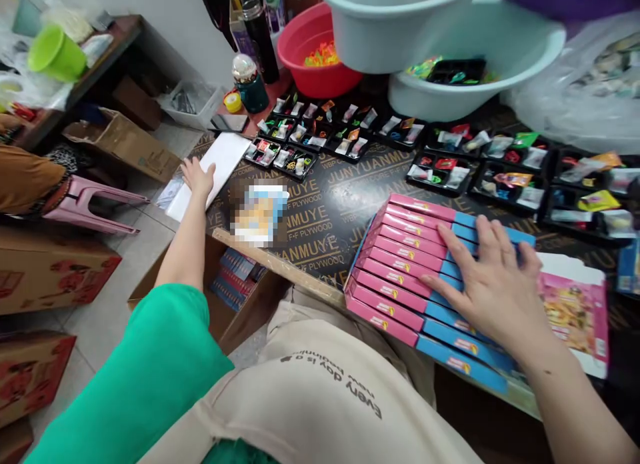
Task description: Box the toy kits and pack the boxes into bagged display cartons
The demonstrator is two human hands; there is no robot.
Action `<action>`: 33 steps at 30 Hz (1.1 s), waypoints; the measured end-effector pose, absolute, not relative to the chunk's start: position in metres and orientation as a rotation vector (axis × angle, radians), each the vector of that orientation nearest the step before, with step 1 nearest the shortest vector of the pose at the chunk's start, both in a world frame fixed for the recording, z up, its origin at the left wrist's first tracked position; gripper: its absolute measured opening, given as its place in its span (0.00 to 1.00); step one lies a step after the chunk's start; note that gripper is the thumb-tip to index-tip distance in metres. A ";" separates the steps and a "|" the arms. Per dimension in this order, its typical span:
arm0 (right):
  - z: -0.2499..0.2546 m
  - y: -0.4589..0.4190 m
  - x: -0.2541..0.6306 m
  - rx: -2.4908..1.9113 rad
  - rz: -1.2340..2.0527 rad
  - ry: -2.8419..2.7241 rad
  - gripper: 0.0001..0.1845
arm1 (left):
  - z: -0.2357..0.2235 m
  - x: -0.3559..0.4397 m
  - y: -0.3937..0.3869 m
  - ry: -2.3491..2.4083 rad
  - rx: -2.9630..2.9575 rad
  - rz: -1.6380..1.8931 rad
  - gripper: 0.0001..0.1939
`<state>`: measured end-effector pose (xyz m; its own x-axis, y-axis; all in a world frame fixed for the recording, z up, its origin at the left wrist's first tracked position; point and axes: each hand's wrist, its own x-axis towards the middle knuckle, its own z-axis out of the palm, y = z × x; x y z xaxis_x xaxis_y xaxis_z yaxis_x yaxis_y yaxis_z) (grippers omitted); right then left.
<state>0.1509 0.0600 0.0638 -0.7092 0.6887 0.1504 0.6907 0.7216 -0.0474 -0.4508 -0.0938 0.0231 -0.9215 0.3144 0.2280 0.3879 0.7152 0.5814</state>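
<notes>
Several slim pink-and-blue boxes (407, 259) stood in a tight row at the table's (357, 194) near edge, the person's right hand (493, 284) lying across them, fingers apart and clamped on nothing. The left hand (199, 177) spread over a white sheet (229, 159); whether it pinched an edge, one could not tell. The boxes seemed light, stiff, slick and easily dented, best held by squeezing the row's two ends.
</notes>
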 end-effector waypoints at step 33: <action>0.126 0.047 0.077 -0.583 1.677 -2.184 0.56 | 0.250 -0.163 -0.062 -1.978 -2.001 -2.150 0.39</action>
